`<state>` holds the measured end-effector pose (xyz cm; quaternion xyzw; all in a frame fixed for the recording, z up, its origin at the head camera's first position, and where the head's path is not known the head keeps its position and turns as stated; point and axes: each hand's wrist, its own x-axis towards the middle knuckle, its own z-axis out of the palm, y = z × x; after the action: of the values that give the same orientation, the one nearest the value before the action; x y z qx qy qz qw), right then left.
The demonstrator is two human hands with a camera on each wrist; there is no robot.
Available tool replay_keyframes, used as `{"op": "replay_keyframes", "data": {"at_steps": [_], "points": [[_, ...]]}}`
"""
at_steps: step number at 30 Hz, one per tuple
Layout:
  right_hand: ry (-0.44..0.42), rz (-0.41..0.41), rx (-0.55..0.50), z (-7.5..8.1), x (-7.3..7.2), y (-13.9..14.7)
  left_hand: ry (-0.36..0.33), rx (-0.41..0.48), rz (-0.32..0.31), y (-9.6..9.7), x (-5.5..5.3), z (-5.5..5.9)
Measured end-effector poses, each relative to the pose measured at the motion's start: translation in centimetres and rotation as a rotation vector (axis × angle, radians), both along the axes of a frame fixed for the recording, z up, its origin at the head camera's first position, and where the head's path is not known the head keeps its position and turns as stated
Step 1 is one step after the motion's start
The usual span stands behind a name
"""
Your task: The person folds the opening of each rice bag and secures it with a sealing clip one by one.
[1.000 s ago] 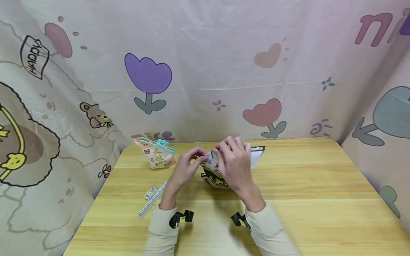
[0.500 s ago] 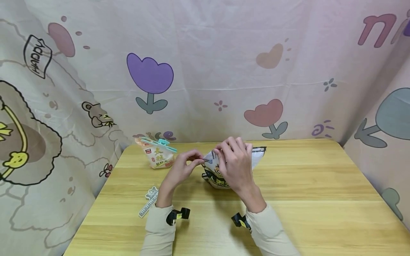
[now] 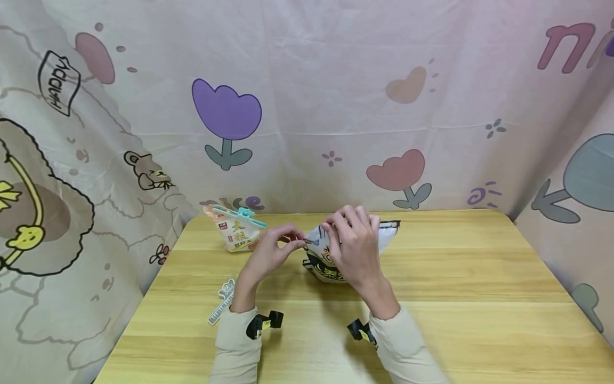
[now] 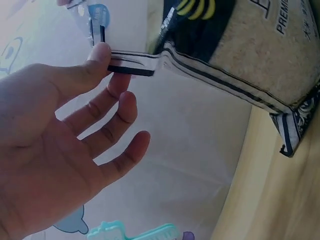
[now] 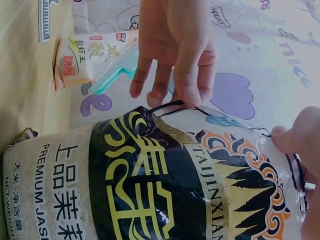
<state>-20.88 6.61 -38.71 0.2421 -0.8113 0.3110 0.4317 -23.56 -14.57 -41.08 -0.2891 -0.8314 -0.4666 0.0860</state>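
Note:
A bag of jasmine rice (image 3: pixel 326 271), white with a black band and yellow lettering, stands on the table between both hands. In the head view, my left hand (image 3: pixel 271 253) pinches the bag's left edge near the top. The left wrist view shows thumb and forefinger on a striped side edge (image 4: pixel 131 65), the other fingers loosely spread. My right hand (image 3: pixel 355 248) grips the bag's upper part, covering much of its front. Only the right thumb (image 5: pixel 300 137) and a bit of that hand show in the right wrist view. The bag's top right corner sticks out behind the right hand.
Behind the left hand stands a smaller white and orange bag (image 3: pixel 236 234) with a teal clip (image 3: pixel 244 214) across its top. A grey ruler-shaped clip (image 3: pixel 223 303) lies by the left forearm, partly covered. A printed curtain (image 3: pixel 297 106) hangs behind the wooden table (image 3: pixel 460 288).
My left hand has shifted slightly left and down along the rice bag's edge, its forearm now covering more of the grey clip. The right hand keeps its grip on the bag.

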Motion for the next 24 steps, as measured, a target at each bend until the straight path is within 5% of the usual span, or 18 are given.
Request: {"op": "replay_keyframes", "data": {"at_steps": [12,24], "points": [[-0.008,-0.013,0.012,0.2,0.1,0.0,0.058,0.188,0.056,3.2,1.2,1.0],[-0.113,-0.028,0.051,1.0,1.2,0.2,0.069,0.207,0.057,3.9,1.5,0.9]]}}
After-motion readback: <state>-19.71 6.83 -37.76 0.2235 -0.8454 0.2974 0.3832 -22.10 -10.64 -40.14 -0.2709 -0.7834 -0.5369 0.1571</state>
